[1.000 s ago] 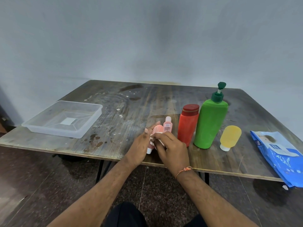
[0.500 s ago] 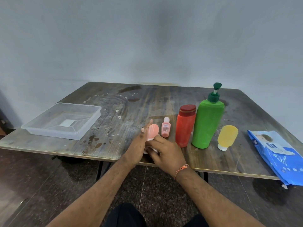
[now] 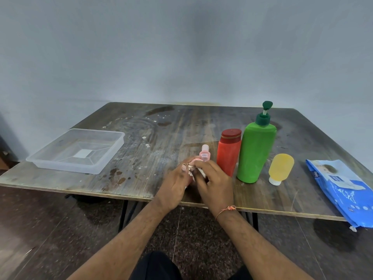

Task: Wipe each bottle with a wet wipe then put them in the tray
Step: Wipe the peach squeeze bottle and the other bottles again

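Note:
My left hand (image 3: 175, 183) grips a small pink squeeze bottle (image 3: 195, 161) near the table's front edge; only its top shows between my fingers. My right hand (image 3: 214, 181) holds a white wet wipe (image 3: 199, 172) curled over that bottle. Just behind stands a small pink bottle with a pale cap (image 3: 204, 154). To the right stand a red bottle (image 3: 229, 151), a tall green pump bottle (image 3: 256, 150) and a yellow squeeze bottle (image 3: 280, 168) on its white cap. The clear plastic tray (image 3: 113, 156) sits at the left of the table with nothing in it.
A blue wet-wipe pack (image 3: 339, 188) lies at the table's right edge, partly overhanging the front. The dark wooden table (image 3: 157, 138) is stained and wet-marked between the tray and the bottles. A grey wall rises behind; dark floor lies below.
My right hand has slid the wipe up over the pink squeeze bottle, covering most of the top that showed half a second ago. The other bottles and tray stayed put.

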A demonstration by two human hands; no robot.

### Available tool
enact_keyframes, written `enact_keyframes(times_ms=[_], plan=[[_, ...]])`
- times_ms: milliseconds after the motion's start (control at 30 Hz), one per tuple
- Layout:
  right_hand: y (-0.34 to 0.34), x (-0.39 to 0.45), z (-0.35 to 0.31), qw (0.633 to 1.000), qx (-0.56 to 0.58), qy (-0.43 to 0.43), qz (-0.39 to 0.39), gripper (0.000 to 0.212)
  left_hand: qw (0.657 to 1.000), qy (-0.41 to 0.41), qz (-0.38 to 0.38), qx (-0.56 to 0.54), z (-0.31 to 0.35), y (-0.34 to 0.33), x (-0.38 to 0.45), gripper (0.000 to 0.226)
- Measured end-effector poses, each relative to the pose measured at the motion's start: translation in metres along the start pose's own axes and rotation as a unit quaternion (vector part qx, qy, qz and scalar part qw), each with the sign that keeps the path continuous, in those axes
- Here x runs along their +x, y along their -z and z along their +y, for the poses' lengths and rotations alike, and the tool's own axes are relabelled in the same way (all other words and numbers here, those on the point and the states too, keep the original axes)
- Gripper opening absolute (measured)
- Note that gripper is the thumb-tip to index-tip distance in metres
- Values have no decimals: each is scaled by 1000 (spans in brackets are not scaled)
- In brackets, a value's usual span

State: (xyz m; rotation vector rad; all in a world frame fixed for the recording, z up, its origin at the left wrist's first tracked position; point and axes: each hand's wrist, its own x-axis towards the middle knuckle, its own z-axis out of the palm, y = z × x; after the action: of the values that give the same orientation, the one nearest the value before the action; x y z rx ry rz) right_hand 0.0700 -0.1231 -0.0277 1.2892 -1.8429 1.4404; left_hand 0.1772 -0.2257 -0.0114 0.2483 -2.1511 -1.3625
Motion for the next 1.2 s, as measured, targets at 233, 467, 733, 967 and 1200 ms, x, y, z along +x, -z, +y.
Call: enact_keyframes(times_ms=[233, 467, 733, 967, 1200], plan=[[3, 2, -1, 996, 44, -66, 27, 15, 999, 19, 5, 25, -1, 0, -1, 58], [2, 6, 2, 993, 67, -100, 22, 14, 998, 43, -14, -49, 1, 3, -1, 56], [0, 3, 2, 989, 79, -77, -95, 12, 985, 78, 10, -151, -7, 6, 6, 63], [1, 1, -5, 977, 29, 9, -211, 14, 972, 103, 50, -206, -14, 9, 11, 79], [3, -1, -10, 976, -11, 59, -212, 12, 966, 126, 64, -215, -17, 8, 13, 81]])
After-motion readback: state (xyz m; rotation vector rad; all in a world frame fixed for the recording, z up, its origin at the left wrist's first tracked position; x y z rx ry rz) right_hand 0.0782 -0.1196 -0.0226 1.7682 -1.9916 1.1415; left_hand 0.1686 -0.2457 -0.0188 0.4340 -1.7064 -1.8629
